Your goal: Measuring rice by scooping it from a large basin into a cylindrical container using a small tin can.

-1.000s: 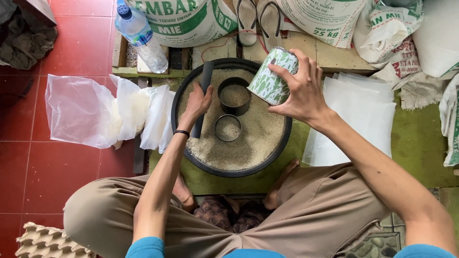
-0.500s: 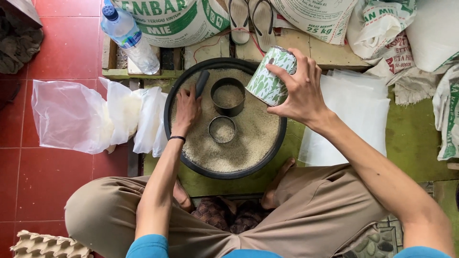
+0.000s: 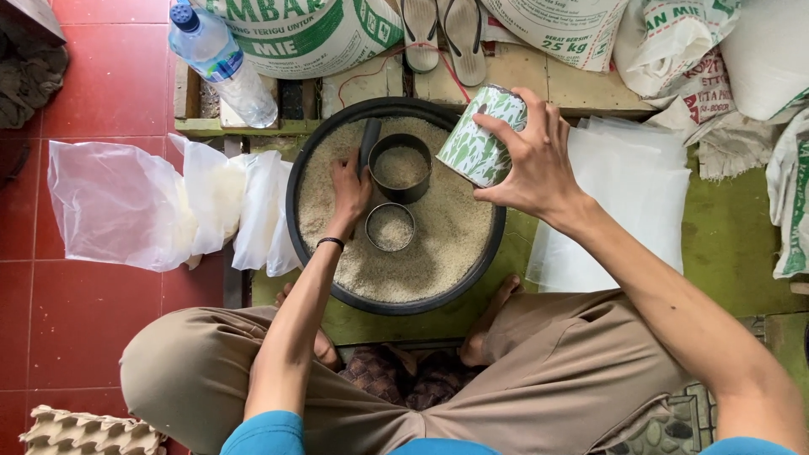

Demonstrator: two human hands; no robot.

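red tiles and a green mat frame a black basin (image 3: 297,198) of rice. right hand (image 3: 531,164) grips a green-patterned can (image 3: 480,135) over the rim — scooping, i judge — while left hand (image 3: 350,181) closes around a dark scoop handle (image 3: 368,141); next calls for a steady dip.

Egg tray (image 3: 84,431) and sacks (image 3: 295,29) run off frame.

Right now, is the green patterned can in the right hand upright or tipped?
Tipped. The green patterned can, held by the right hand, leans over the round basin of grain. Its contents cannot be seen.
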